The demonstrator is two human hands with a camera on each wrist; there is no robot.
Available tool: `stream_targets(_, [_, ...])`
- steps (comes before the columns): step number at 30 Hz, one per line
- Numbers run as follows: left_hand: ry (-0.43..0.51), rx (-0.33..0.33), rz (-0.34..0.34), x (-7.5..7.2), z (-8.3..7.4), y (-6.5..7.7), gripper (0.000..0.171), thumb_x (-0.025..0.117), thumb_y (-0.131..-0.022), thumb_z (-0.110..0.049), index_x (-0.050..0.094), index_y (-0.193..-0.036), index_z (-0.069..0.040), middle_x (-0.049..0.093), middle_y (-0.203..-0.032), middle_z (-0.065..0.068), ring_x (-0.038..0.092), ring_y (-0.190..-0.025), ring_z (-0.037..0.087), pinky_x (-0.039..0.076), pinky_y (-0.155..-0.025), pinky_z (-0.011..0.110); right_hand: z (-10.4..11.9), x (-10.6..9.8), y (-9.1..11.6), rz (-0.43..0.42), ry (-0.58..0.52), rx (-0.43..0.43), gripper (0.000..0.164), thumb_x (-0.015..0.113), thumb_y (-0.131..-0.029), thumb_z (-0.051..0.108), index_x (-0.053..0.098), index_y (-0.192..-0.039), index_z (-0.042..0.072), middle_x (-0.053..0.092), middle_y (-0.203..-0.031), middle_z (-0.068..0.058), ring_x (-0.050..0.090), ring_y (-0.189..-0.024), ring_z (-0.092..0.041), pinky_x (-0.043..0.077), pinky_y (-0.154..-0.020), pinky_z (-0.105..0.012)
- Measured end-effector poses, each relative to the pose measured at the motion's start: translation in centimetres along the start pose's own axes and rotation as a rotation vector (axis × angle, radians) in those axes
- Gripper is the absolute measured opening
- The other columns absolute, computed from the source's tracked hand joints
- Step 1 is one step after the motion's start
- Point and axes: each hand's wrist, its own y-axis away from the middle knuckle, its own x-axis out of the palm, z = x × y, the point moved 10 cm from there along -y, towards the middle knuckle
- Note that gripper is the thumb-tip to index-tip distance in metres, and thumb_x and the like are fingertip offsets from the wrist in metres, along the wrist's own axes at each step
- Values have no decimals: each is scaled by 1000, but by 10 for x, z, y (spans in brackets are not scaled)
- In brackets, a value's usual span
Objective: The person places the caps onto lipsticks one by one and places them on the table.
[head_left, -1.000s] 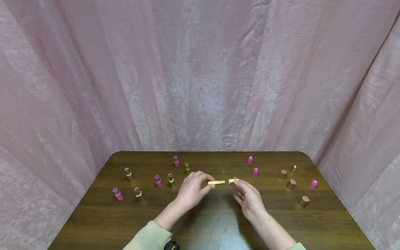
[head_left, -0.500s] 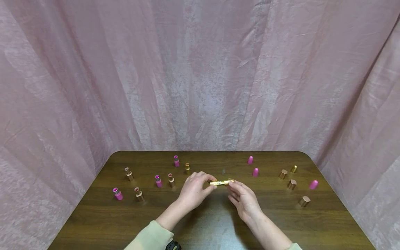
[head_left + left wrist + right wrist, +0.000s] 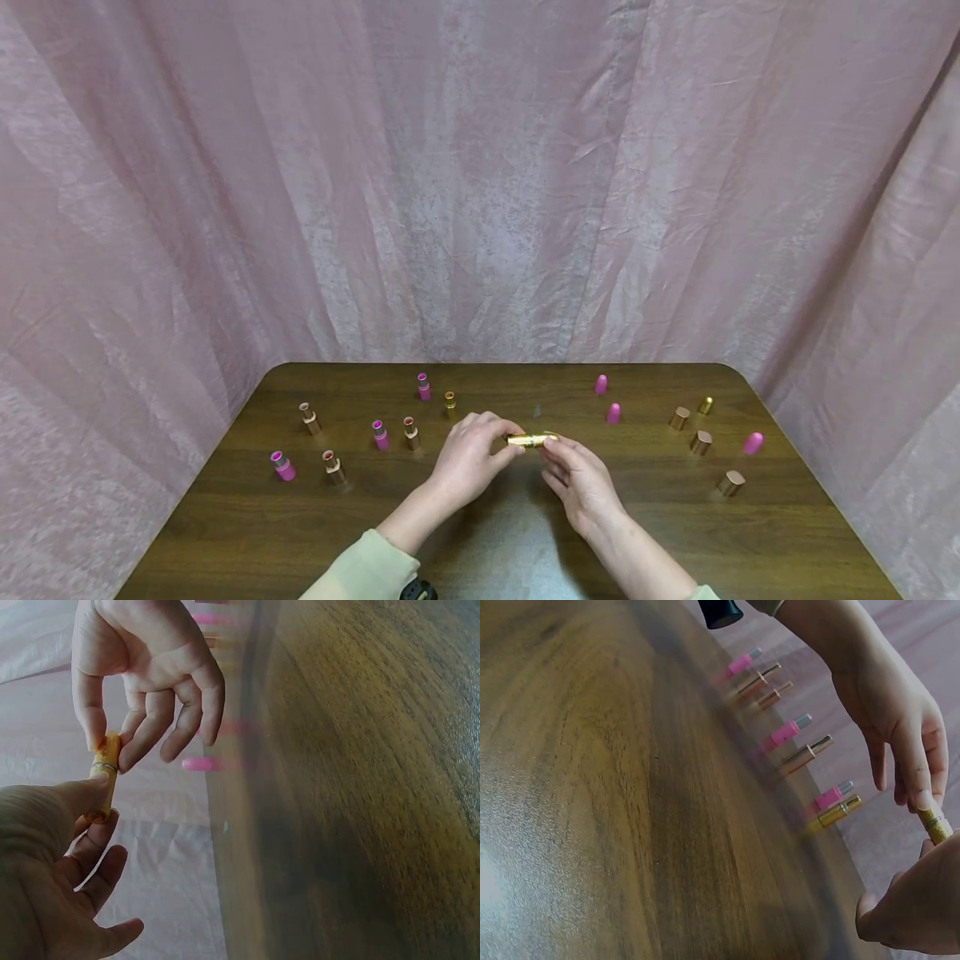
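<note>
Soft light before me: pale glare on the near table (image 3: pixel 517 558), shadows below left hand (image 3: pixel 471 457) and right hand (image 3: pixel 587 487); left-wrist view, pink caps (image 3: pixel 198 763) blurred.

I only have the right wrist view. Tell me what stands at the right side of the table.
Observer: The head view shows seven caps there: three pink caps, three brown caps and a gold cap.

Operator: Pin down that gold one's spot.

Observer: In the head view it stands beside the farthest brown cap, on that cap's right.

Operator: The grip nearest this camera is hidden from me. Describe it.

Observer: In the left wrist view, the right hand pinches one end of the gold lipstick with its fingers.
</note>
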Motion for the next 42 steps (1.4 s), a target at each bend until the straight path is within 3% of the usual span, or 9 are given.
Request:
stream_targets(8, [6,-17,2,4,-1,-2,16,79,-90,-28,77,-105,-22,67,-96,-8,58,-92,13,48,-83,39,2,0,1,-9,6,-24,3,65,-99,14,67,-100,14,73,-99,4,64,-109,-15,28,-116,-57])
stream_targets(12, [-25,-31,22,9,1,-1,15,80,-89,-30,76,-101,-22,67,-93,-11,59,-92,13,48,-84,39,2,-3,0,-35,67,-38,4,68,-98,18,70,-99,15,74,-99,6,66,-104,-12,32,-112,-54])
stream_targets(19, [-151,-26,53,19,0,-1,15,82,-85,-33,74,-94,-23,65,-89,-12,57,-86,12,48,-83,38,5,-8,-3,-82,221,-89,32,77,-92,18,69,-119,2,71,-110,2,63,-102,-11,42,-96,-43])
stream_targets(25, [-135,-41,68,30,4,-5,16,82,-84,-33,73,-93,-24,65,-86,-14,57,-86,10,47,-82,37,12,-7,-3,-80,294,-131,38,78,-91,16,68,-124,0,72,-110,0,62,-98,-11,48,-89,-33])
stream_targets(33, [-79,-71,113,54,12,-15,16,81,-83,-31,71,-93,-25,67,-85,-17,58,-85,9,47,-82,38,27,-13,1,0,503,-204,37,72,-96,16,67,-130,3,69,-124,-10,60,-112,-15,44,-95,-31])
stream_targets(42, [-67,-98,161,77,17,-30,18,83,-82,-30,69,-91,-25,64,-82,-18,58,-86,11,47,-83,40,46,-41,4,15,766,-309,34,69,-98,12,66,-132,6,69,-124,-15,63,-115,-21,49,-95,-26])
